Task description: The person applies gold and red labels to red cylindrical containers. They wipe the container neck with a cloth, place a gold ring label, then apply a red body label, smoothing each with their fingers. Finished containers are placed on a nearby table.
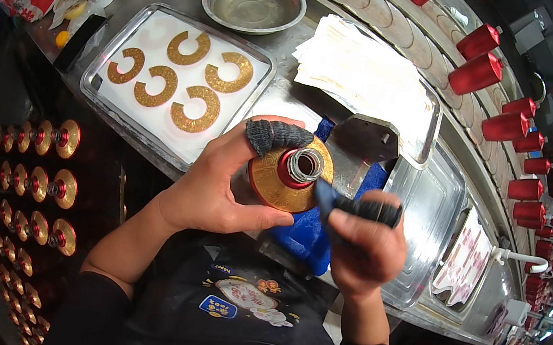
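Observation:
My left hand [210,183] is wrapped around a red bottle [259,186], its neck end toward me. A gold ring-shaped label covers the bottle's shoulder, and the silver threaded mouth is open. A dark knitted sleeve covers my left index finger, which lies across the label's far side. In my right hand [369,250] is a small blue-grey flat tool [325,199], blurred, its tip at the right edge of the gold shoulder. A dark sleeve also covers a right finger. Under the bottle lies a blue cloth [309,240], beside a dark metal bracket [367,140].
A metal tray [95,87] at left bears several gold open-ring labels [195,109]. Behind are a metal basin [209,4] and a stack of white sheets [361,62]. Red bottles [476,74] stand along a curved conveyor [416,39]. Gold-topped bottles [60,239] fill racks lower left.

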`<state>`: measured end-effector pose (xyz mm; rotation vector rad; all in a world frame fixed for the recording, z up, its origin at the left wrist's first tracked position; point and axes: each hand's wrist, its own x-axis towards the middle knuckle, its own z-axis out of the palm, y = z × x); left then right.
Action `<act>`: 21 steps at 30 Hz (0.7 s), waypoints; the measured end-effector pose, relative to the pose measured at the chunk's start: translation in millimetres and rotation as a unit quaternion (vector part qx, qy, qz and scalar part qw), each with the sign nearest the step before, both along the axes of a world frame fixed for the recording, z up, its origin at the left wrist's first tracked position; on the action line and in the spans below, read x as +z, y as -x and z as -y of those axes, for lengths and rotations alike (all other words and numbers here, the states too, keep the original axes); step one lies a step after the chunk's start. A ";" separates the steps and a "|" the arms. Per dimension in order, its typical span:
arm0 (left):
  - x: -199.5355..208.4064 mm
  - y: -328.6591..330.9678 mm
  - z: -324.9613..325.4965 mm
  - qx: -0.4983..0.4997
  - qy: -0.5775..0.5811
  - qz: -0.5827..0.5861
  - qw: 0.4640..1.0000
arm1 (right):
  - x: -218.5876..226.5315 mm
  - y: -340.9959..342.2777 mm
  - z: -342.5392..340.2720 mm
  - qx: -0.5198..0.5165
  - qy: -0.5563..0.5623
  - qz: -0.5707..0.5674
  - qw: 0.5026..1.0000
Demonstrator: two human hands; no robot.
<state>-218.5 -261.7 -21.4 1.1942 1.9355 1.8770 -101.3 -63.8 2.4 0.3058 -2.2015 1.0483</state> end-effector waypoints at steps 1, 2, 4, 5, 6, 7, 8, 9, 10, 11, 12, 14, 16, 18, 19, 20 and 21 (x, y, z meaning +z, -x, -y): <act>0.1 0.1 0.2 0.002 0.009 -0.003 1.000 | 3.4 -6.3 -0.3 0.038 -0.025 0.008 0.999; 0.2 0.1 0.2 0.002 0.007 -0.001 1.000 | 7.4 -9.6 -1.2 0.061 -0.037 0.013 0.997; 1.3 0.9 1.2 -0.002 0.012 0.004 1.000 | 17.1 -6.3 -7.3 0.086 -0.017 0.025 0.996; 1.8 0.8 1.8 -0.003 0.020 0.004 1.000 | 20.9 0.5 -12.1 0.068 -0.017 0.013 0.997; 2.0 1.1 2.5 -0.005 0.028 0.009 1.000 | 22.4 7.5 -14.2 0.058 -0.024 -0.003 0.998; 2.0 1.1 3.2 -0.005 0.039 0.008 0.999 | 23.3 17.2 -18.9 0.075 -0.067 0.004 0.995; 2.0 1.2 4.3 -0.004 0.046 0.008 0.999 | 21.7 25.0 -19.8 0.121 -0.051 0.012 0.991; 1.3 1.6 3.4 -0.014 0.029 0.023 0.999 | 20.6 27.4 -18.6 0.134 -0.038 0.002 0.990; 0.6 1.8 3.4 -0.008 0.030 0.000 1.000 | 18.1 29.6 -17.4 0.140 -0.012 -0.011 0.990; -0.5 1.4 2.3 -0.001 0.025 -0.017 1.000 | 15.2 28.0 -13.8 0.141 0.001 0.013 0.990; -1.5 0.9 1.5 0.005 0.021 -0.033 0.999 | 12.4 24.2 -10.0 0.148 0.025 -0.003 0.989; -2.9 0.3 0.5 0.017 0.016 -0.035 0.999 | 8.7 15.1 -3.8 0.146 0.005 -0.003 0.989; -3.1 0.2 0.1 0.017 0.025 -0.037 0.999 | 10.0 9.0 -4.5 0.203 0.004 0.009 0.979; -2.1 0.1 2.1 0.006 0.030 -0.007 0.999 | 12.6 11.2 -9.1 0.210 0.060 0.006 0.976; -2.1 -0.9 2.7 0.007 0.027 0.012 1.000 | 12.6 17.1 -12.5 0.176 0.038 -0.010 0.984; -2.1 -0.8 3.7 -0.002 0.032 0.013 0.999 | 13.4 22.5 -16.2 0.143 0.001 -0.017 0.990; -2.3 -0.2 4.4 -0.007 0.031 0.017 0.999 | 13.9 28.9 -19.7 0.165 -0.003 -0.003 0.986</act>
